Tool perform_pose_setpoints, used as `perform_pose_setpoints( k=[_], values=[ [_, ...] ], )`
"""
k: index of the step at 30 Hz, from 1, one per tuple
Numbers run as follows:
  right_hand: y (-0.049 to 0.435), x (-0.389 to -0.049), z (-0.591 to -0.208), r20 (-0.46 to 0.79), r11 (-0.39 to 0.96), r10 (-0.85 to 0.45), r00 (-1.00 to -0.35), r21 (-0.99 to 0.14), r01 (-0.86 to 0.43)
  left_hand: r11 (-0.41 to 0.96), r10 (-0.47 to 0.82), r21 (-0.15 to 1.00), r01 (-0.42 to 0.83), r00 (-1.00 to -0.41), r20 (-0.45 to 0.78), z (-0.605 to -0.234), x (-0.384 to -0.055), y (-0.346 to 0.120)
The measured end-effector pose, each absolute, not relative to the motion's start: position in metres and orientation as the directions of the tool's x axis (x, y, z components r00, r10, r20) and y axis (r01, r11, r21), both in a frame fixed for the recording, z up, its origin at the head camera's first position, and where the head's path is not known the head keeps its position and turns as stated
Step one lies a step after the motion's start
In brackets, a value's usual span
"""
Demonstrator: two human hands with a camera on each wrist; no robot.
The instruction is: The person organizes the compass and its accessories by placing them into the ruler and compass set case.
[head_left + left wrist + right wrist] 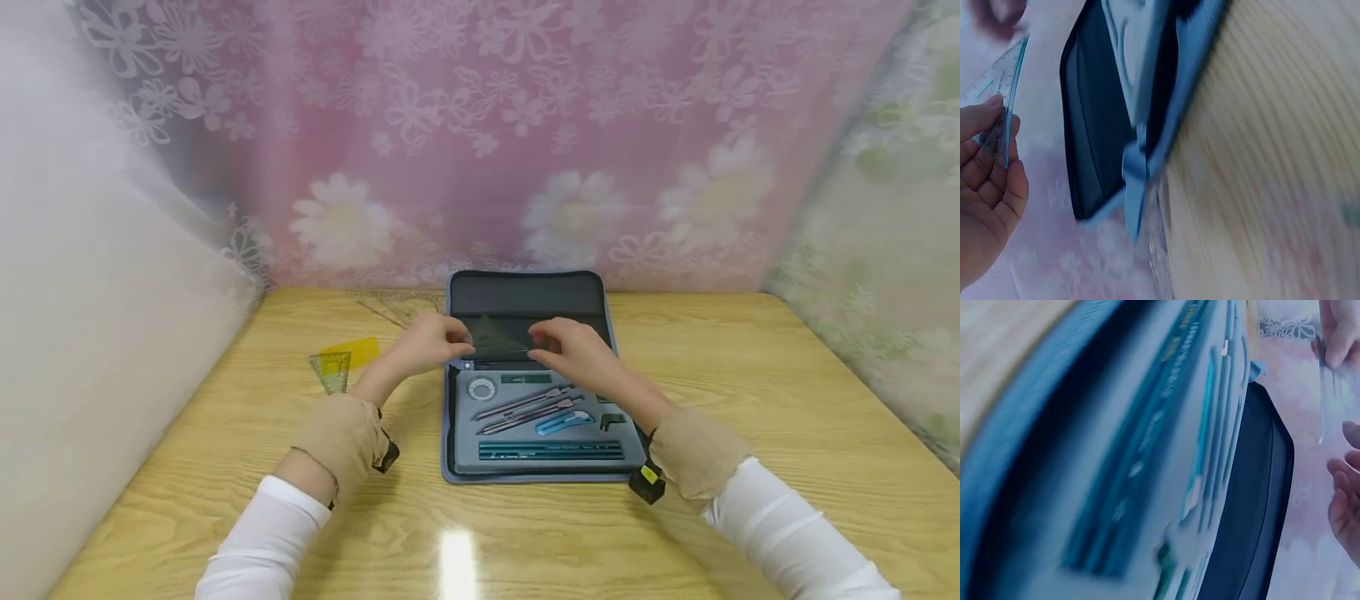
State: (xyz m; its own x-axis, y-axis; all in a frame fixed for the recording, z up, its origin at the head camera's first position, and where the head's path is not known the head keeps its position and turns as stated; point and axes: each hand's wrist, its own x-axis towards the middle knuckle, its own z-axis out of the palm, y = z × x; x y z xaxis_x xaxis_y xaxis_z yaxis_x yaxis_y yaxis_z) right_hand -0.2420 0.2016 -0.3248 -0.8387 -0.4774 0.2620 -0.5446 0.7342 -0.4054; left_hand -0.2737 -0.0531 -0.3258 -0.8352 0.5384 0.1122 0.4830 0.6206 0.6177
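My left hand (435,343) pinches a clear triangular set square (1002,87) between thumb and fingers, holding it up over the lid side of an open zip case (543,478). My right hand (573,348) hovers to the right of the set square, fingers loosely bent. In the right wrist view a small gap separates those fingers from the set square's end (1322,419). Below the hands, the case's grey tray (468,433) holds dark green pencils (551,451), a light blue cutter (564,422), slim metallic drawing tools (525,408) and a whitish ring-shaped item (482,388).
To the left on the wooden table (555,546) lie a yellow flat piece (364,350) and a small clear triangle (332,371) overlapping it. A larger clear triangle (401,307) lies behind the left hand. A flowered curtain (480,167) hangs along the table's back edge.
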Motion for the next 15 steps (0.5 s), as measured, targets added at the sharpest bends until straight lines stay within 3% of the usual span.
perform_pose_setpoints(
  k=[8, 12, 15],
  values=[
    [0.185, -0.258, -0.329, 0.305, 0.733, -0.429, -0.850, -0.432, -0.525, 0.608, 0.587, 0.563, 0.560, -0.794, 0.157, -0.332, -0.279, -0.018],
    [0.193, -0.265, -0.333, 0.284, 0.738, -0.409, -0.867, -0.456, -0.498, 0.626, 0.507, 0.590, 0.509, -0.841, 0.188, -0.338, -0.289, -0.013],
    [0.202, -0.269, -0.336, 0.291, 0.757, -0.381, -0.878, -0.447, -0.477, 0.630, 0.350, 0.636, 0.447, -0.893, 0.281, -0.345, -0.301, -0.016]
  ],
)
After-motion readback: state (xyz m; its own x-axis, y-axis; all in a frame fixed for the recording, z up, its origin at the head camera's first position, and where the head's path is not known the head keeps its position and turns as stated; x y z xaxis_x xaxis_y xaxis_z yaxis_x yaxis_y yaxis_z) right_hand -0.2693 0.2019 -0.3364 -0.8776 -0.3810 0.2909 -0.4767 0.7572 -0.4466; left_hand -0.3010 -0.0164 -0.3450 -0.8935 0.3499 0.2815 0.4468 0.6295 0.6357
